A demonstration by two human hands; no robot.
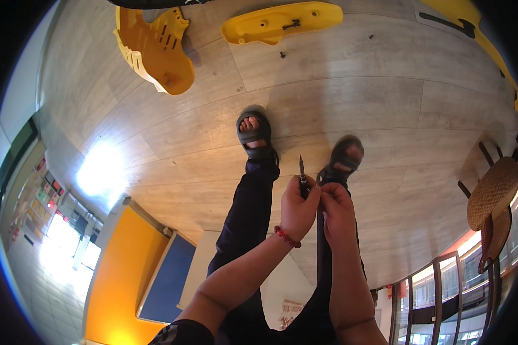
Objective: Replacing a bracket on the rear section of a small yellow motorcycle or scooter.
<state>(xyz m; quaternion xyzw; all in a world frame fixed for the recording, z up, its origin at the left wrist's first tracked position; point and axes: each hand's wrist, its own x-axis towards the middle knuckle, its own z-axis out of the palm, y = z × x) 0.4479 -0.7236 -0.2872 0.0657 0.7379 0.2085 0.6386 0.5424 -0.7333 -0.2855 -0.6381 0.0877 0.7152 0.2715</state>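
Screwdriver is clasped in left grip; right grip's hold cannot be told. Work is judged unfinished, yellow shell and panel unjoined.

I see a blown-out white glare on the floor to my left, and a washed-out bright opening behind it. A soft shadow lies ahead; my right sandal looks blurred. Edges bend into black.
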